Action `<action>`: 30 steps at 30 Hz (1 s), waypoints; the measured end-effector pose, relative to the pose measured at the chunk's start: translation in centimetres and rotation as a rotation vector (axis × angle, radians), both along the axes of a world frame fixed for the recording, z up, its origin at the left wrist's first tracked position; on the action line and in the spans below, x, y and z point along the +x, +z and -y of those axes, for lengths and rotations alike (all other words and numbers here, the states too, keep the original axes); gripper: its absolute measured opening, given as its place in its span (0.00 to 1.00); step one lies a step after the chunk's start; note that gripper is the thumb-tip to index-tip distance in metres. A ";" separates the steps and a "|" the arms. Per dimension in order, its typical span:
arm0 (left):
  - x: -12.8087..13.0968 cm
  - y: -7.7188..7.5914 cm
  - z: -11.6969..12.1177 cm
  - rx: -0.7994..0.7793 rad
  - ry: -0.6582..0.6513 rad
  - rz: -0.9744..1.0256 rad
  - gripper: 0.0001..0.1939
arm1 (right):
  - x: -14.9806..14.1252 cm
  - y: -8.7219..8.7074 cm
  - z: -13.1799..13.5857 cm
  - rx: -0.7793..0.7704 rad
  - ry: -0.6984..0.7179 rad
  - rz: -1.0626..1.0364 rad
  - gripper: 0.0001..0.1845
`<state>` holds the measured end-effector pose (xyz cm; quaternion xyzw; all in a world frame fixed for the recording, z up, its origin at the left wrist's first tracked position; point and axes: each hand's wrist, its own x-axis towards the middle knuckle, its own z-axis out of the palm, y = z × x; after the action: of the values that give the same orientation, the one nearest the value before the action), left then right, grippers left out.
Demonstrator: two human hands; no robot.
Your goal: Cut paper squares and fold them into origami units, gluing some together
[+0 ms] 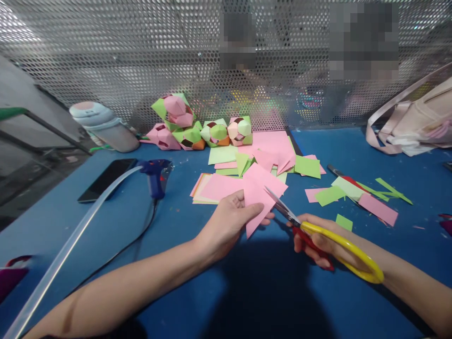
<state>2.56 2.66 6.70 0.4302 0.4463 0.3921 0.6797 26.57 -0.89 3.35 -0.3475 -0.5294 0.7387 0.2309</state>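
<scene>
My left hand (226, 221) pinches a pink sheet of paper (259, 195) and holds it just above the blue table (247, 292). My right hand (323, 242) grips scissors (318, 235) with yellow and red handles. Their blades are parted and meet the right edge of the pink sheet. Behind the sheet lies a stack of pink and cream paper (210, 188).
Folded pink and green paper balls (197, 129) line the perforated metal screen. Loose pink and green sheets and offcuts (353, 193) lie at centre and right. A blue glue gun (155, 176), a phone (108, 179), a bottle (102, 127) and a clear tube (70, 245) lie left; a pink bag (416, 120) sits far right.
</scene>
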 end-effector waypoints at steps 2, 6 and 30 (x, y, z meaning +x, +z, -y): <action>0.0 0.0 0.0 -0.008 0.005 -0.006 0.13 | 0.2 -0.8 0.0 -0.023 0.005 -0.029 0.31; 0.0 0.1 0.0 -0.010 0.000 -0.007 0.13 | 0.2 -1.2 -0.1 -0.069 0.017 -0.030 0.31; 0.1 -0.1 0.0 -0.015 -0.012 -0.012 0.11 | -0.6 1.1 0.4 -0.099 -0.135 0.207 0.18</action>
<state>2.63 2.62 6.65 0.4300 0.4506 0.3821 0.6827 25.96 -1.28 4.45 -0.4678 -0.4887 0.7068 0.2067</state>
